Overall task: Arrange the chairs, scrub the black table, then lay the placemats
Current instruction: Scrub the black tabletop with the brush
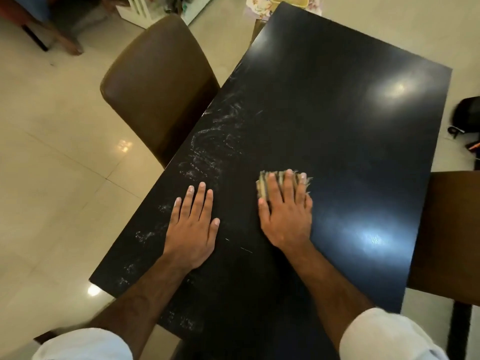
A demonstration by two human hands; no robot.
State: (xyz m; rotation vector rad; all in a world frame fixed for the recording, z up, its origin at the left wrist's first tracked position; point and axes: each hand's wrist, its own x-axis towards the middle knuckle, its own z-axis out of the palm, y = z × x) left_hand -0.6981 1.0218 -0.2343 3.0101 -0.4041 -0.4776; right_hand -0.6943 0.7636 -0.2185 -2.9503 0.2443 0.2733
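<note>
The glossy black table (337, 113) fills the middle of the view, with whitish soapy smears along its left side. My right hand (285, 216) presses a tan, frayed scrub pad (265, 185) flat on the tabletop, fingers spread over it. My left hand (193, 224) lies flat on the table beside it, palm down, holding nothing. A brown padded chair (158, 84) stands at the table's left edge. Part of another brown chair (452, 229) shows at the right edge. Patterned placemats (255, 5) lie beyond the table's far end.
Shiny beige floor tiles surround the table. A black bag (467, 113) sits on the floor at the far right. White furniture (137, 7) and a dark chair leg (36, 37) stand at the top left.
</note>
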